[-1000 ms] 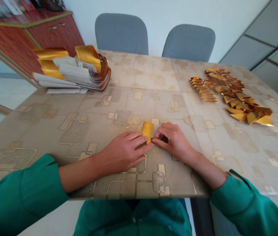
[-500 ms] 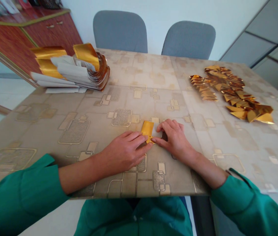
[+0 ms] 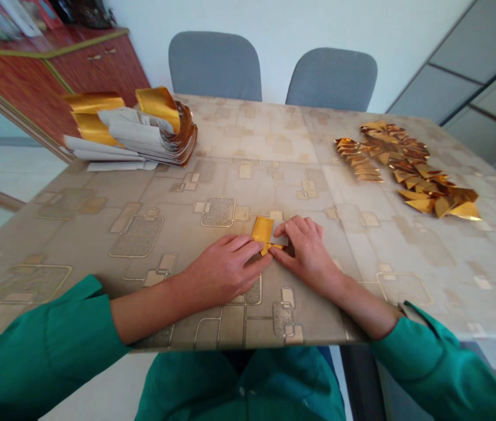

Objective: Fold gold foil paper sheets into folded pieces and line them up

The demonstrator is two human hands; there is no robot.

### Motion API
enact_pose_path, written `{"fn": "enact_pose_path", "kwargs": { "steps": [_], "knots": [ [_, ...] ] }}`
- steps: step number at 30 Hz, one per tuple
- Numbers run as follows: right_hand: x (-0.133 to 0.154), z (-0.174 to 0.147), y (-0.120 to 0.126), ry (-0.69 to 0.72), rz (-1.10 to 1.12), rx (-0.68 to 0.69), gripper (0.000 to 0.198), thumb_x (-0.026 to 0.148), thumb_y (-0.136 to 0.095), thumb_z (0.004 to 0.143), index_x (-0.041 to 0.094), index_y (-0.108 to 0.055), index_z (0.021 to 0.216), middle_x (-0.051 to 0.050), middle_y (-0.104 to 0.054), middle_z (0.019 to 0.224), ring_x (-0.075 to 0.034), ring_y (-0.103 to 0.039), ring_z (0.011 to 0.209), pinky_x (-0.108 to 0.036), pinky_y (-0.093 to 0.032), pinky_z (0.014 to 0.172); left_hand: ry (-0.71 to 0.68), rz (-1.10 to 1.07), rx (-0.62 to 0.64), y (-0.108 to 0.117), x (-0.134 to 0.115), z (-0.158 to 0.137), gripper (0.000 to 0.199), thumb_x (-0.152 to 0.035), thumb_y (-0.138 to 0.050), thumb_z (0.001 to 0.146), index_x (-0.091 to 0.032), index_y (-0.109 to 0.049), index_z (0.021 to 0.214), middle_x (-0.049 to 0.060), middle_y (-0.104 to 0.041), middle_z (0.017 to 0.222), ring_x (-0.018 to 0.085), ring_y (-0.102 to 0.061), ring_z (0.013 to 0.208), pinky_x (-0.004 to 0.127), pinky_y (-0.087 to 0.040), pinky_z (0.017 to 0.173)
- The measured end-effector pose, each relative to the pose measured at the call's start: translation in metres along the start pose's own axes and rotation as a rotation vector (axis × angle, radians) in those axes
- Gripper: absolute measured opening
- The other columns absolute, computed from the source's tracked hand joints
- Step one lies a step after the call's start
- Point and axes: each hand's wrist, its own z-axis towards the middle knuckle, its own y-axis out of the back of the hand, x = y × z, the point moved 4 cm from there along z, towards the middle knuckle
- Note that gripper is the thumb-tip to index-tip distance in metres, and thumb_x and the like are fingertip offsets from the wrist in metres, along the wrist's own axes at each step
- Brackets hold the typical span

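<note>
A small sheet of gold foil paper (image 3: 262, 228), partly folded, lies on the patterned tablecloth in front of me, its pale back showing on the right side. My left hand (image 3: 226, 266) presses the lower left of the paper against the table, fingers close together. With thumb and forefinger, my right hand (image 3: 307, 248) grips the paper's right flap from the other side. The fingertips of both hands almost meet at the lower edge, where they cover part of the fold.
A thick stack of gold and white paper sheets (image 3: 136, 137) sits at the table's far left. Several folded gold paper pieces (image 3: 432, 181) lie in rows at the right. Two grey chairs (image 3: 215, 67) stand behind the table (image 3: 248, 137), and a reddish cabinet (image 3: 94, 70) is at the back left.
My right fingers have shifted slightly left with the paper's right flap, and more of its pale underside shows. My left hand stays in place on the paper. The view has tilted slightly.
</note>
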Motion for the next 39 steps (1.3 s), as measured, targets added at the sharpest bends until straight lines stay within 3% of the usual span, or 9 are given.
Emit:
{"fn": "enact_pose_path", "kwargs": {
  "steps": [4,9,12,15,18,25,29,34,39],
  "knots": [
    [-0.007,0.0,0.0,-0.002,0.013,0.051,0.019,0.028,-0.07,0.086,0.022,-0.058,0.099,-0.005,-0.059,0.097,-0.025,-0.05,0.094,-0.038,-0.035,0.083,0.012,-0.029,-0.016,0.001,0.002,-0.001,0.031,-0.026,-0.054,0.097,-0.017,-0.061,0.125,0.012,-0.064,0.113,0.025,-0.059,0.105,0.039,-0.053,0.09],
    [-0.028,0.003,0.02,0.03,0.03,0.031,0.016,0.023,-0.071,0.084,0.023,-0.061,0.096,-0.004,-0.063,0.095,-0.024,-0.053,0.093,-0.039,-0.037,0.084,-0.01,-0.066,-0.08,0.001,0.009,-0.003,0.026,-0.031,-0.057,0.097,-0.017,-0.065,0.117,0.012,-0.065,0.116,0.025,-0.061,0.103,0.039,-0.055,0.087],
    [-0.019,0.005,0.028,0.199,0.091,0.036,0.013,0.022,-0.064,0.09,0.022,-0.062,0.102,-0.006,-0.065,0.104,-0.023,-0.055,0.097,-0.039,-0.04,0.086,-0.082,-0.067,-0.126,0.003,0.014,-0.003,0.023,-0.03,-0.055,0.099,-0.016,-0.067,0.113,0.011,-0.067,0.114,0.023,-0.063,0.103,0.037,-0.055,0.09],
    [-0.004,0.005,0.028,0.376,0.089,0.071,0.026,0.017,-0.052,0.096,0.022,-0.06,0.121,-0.009,-0.063,0.128,-0.024,-0.053,0.114,-0.042,-0.039,0.096,-0.17,-0.061,-0.163,0.007,0.019,-0.002,0.022,-0.026,-0.05,0.101,-0.016,-0.068,0.11,0.01,-0.068,0.115,0.021,-0.064,0.105,0.036,-0.054,0.094],
    [0.004,0.003,0.024,0.454,0.063,0.135,0.028,0.016,-0.047,0.099,0.023,-0.062,0.12,-0.008,-0.065,0.127,-0.023,-0.054,0.115,-0.043,-0.037,0.099,-0.214,-0.063,-0.178,0.011,0.024,-0.001,0.023,-0.021,-0.047,0.102,-0.016,-0.07,0.106,0.009,-0.07,0.119,0.021,-0.064,0.109,0.036,-0.054,0.097],
    [0.002,0.001,0.021,0.413,0.019,0.213,0.021,0.021,-0.053,0.096,0.022,-0.066,0.113,-0.007,-0.066,0.108,-0.022,-0.057,0.103,-0.041,-0.038,0.093,-0.241,-0.058,-0.256,0.012,0.023,-0.001,0.025,-0.013,-0.045,0.101,-0.013,-0.071,0.097,0.01,-0.074,0.111,0.019,-0.068,0.101,0.034,-0.058,0.09],
    [0.006,0.0,0.021,0.429,0.106,0.238,0.02,0.02,-0.055,0.096,0.019,-0.067,0.112,-0.008,-0.065,0.104,-0.021,-0.057,0.099,-0.039,-0.043,0.089,-0.203,-0.045,-0.232,0.011,0.021,0.002,0.022,-0.016,-0.047,0.102,-0.013,-0.07,0.1,0.009,-0.074,0.1,0.02,-0.068,0.092,0.033,-0.058,0.082],
    [0.006,0.003,0.024,0.455,0.23,0.226,0.022,0.019,-0.049,0.099,0.021,-0.069,0.108,-0.007,-0.067,0.099,-0.019,-0.06,0.092,-0.035,-0.048,0.083,-0.204,-0.072,-0.186,0.01,0.022,0.003,0.025,-0.016,-0.045,0.102,-0.013,-0.069,0.109,0.011,-0.073,0.103,0.02,-0.066,0.094,0.034,-0.058,0.08],
    [0.004,0.002,0.025,0.465,0.115,0.25,0.028,0.011,-0.05,0.096,0.024,-0.07,0.111,-0.006,-0.07,0.102,-0.02,-0.059,0.097,-0.039,-0.045,0.088,-0.179,-0.079,-0.199,0.01,0.022,0.003,0.028,-0.015,-0.043,0.103,-0.013,-0.07,0.107,0.01,-0.072,0.103,0.019,-0.064,0.095,0.033,-0.058,0.082]
  ]
}}
